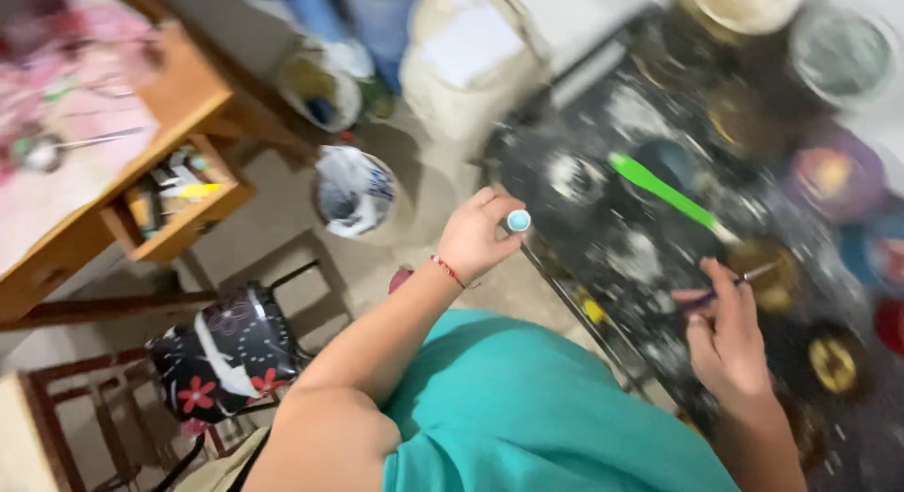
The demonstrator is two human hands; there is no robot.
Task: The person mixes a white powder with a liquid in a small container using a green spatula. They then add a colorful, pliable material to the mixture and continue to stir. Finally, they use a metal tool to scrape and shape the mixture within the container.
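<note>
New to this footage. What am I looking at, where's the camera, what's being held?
No machine here: a person works with two bare hands, filmed by one camera worn on the head and looking down, so the picture is tilted and blurred. The left hand holds a small round light-blue object, too blurred to identify. The right hand holds a thin brush over a dark, paint-splattered work surface. On that surface lie a green stick-like tool and several round paint pots. At left stand a wooden table with an open drawer and a flower-patterned chair.
</note>
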